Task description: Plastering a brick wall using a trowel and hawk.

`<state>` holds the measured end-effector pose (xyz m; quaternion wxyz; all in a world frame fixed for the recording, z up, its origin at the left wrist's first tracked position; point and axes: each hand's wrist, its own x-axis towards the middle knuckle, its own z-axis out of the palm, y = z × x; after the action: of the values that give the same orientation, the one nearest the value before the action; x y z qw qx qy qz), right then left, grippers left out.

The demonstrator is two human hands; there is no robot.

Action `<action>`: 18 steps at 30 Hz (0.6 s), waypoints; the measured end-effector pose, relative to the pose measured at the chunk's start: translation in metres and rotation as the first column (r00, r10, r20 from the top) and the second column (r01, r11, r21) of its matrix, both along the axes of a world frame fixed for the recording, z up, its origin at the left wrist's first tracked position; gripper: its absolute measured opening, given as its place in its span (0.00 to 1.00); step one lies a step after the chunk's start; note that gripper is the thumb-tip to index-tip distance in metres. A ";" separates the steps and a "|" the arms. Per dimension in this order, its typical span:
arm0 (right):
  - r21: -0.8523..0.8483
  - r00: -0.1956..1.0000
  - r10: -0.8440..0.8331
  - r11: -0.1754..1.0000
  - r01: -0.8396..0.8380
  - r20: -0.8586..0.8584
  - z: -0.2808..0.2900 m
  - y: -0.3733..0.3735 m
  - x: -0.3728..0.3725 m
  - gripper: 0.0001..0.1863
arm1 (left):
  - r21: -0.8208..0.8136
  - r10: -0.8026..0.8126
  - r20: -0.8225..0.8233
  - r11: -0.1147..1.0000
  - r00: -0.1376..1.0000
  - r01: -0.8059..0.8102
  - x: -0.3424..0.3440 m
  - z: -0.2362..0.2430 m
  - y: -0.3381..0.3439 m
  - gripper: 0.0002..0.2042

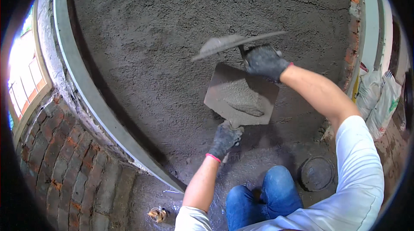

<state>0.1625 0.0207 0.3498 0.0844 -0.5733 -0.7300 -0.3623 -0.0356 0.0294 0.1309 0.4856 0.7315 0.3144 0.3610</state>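
My gloved left hand (pixel 226 138) is closed on the underside handle of a square mortar board (pixel 269 101), which carries a mound of wet grey mortar (pixel 241 101). Above it, my gloved right hand (pixel 265 62) grips the handle of a long plastering trowel (pixel 267 36), held tilted with a lump of mortar (pixel 220 43) on its blade. Both tools are in front of a rough grey plastered wall (pixel 172 15).
A long straightedge (pixel 110 116) stands along the left, beside exposed brickwork (pixel 64 166) and a window (pixel 28 71). A round bucket (pixel 317 172) sits beside my knees, white sacks (pixel 384 106) at the right, a small container (pixel 158 214) at bottom left.
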 end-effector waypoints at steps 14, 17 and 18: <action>-0.033 0.300 0.074 0.941 -0.336 -0.951 0.143 0.075 0.030 0.06 | -0.564 0.146 0.299 0.824 0.943 0.051 0.004 -0.027 0.025 0.09; 0.069 0.297 0.204 0.911 -0.408 -0.933 0.139 0.055 0.060 0.09 | -0.581 0.145 0.280 0.812 0.949 0.047 0.005 -0.031 0.029 0.09; 0.139 0.251 0.244 0.918 -0.372 -0.937 0.129 0.047 0.064 0.10 | -0.568 0.163 0.287 0.823 0.944 0.031 0.004 -0.030 0.030 0.08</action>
<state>0.2264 0.0677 0.4791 0.5291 -0.5246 -0.6589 0.1033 -0.0312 0.0590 0.1011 0.7119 0.4741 0.3486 0.3833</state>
